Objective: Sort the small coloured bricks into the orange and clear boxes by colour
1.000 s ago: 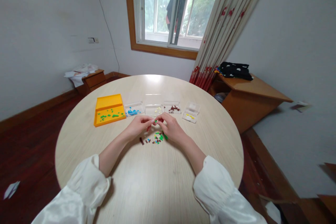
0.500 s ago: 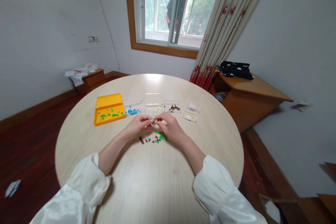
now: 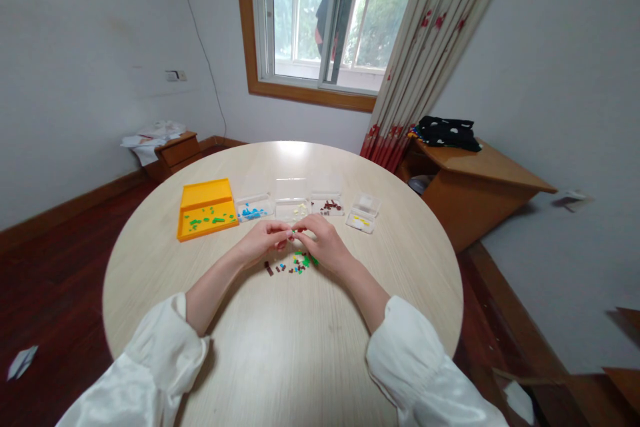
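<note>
My left hand and my right hand meet above the middle of the table, fingertips pinched together. Between them shows a small green brick, mostly covered by the fingers. Just below, on the tabletop, lies a loose pile of small building bricks in green, brown, blue and yellow. Some brown bricks are spread to its left. Behind my hands stand an open orange box with green bricks and clear boxes with blue bricks, pale bricks, brown bricks and yellow bricks.
The round wooden table fills the middle of the view. Past it are a window with a person partly visible outside, and a long curtain. A wooden desk with black cloth stands at right, a small cabinet with papers at left.
My hands stay pinched together in nearly the same place, with slight finger movement around the green brick. The whole view has shifted very slightly.
</note>
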Demonstrator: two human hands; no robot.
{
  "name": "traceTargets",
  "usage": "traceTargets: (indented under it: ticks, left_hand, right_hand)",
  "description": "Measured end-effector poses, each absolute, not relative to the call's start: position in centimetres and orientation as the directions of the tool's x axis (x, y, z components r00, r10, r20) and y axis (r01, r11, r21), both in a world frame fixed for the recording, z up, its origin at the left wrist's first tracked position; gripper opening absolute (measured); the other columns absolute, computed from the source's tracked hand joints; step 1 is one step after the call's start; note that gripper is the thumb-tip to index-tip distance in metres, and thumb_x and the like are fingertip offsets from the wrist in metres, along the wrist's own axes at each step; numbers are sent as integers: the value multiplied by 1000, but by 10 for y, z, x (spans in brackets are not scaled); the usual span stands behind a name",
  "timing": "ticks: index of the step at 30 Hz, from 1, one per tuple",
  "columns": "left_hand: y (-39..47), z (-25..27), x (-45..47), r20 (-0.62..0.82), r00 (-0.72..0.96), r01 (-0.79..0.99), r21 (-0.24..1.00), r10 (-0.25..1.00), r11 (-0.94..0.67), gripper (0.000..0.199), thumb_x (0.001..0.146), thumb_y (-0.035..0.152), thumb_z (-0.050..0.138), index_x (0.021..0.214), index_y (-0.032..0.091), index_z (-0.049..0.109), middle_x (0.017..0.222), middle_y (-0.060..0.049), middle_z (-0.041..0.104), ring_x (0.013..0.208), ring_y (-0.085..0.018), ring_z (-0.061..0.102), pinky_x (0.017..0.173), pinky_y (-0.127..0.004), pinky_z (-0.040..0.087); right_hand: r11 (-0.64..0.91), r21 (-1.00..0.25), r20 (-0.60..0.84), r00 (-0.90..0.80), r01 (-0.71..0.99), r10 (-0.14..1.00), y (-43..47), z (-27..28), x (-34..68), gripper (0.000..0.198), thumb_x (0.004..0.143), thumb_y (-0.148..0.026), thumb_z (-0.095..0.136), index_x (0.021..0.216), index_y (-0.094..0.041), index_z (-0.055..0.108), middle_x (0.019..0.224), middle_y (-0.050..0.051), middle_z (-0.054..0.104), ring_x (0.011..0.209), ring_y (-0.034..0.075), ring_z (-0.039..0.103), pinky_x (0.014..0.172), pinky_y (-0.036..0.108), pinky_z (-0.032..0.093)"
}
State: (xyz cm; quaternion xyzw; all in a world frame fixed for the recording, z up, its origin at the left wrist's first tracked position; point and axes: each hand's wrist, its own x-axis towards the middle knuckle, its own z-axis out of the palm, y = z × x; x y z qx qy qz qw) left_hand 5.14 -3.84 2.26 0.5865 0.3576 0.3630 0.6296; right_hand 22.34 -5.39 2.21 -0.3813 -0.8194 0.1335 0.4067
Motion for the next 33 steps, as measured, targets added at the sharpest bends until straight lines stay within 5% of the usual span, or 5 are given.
traceTargets:
  ticks: [9,14,19,33]
  left_hand:
    - [-34,22,48,5,414,-65,998,910,24,36,59,46,71,61,14,56,50,5,44,48,-7,38,49,-22,31]
    - [-13,28,18,101,-124,-120,986,987,-116,26,58,38,67,65,15,55,56,4,48,50,-8,43,52,-23,39]
    - [10,24,-27,219,-629,178,975,746,-135,18,63,29,60,74,15,62,63,1,58,54,-11,51,55,-25,45]
    - [20,11,-50,342,-664,421,906,665,-46,16,67,26,60,76,14,66,71,-3,65,74,-20,65,74,-34,56]
  right_hand:
    - [661,-523,567,-359,538,742,-53,20,224,8,84,-23,60,89,-19,64,83,5,64,83,18,56,79,31,43]
    - [658,-523,567,-355,543,743,-54,21,225,9,82,-20,62,90,-18,63,83,5,63,83,17,56,79,31,43]
    - [643,-545,552,-348,538,758,-54,20,225,10,83,-20,60,92,-19,64,84,5,63,83,17,56,80,32,43]
    - [657,-513,575,-347,552,741,-52,18,227,13,81,-18,63,94,-16,64,83,5,63,82,17,57,79,32,44]
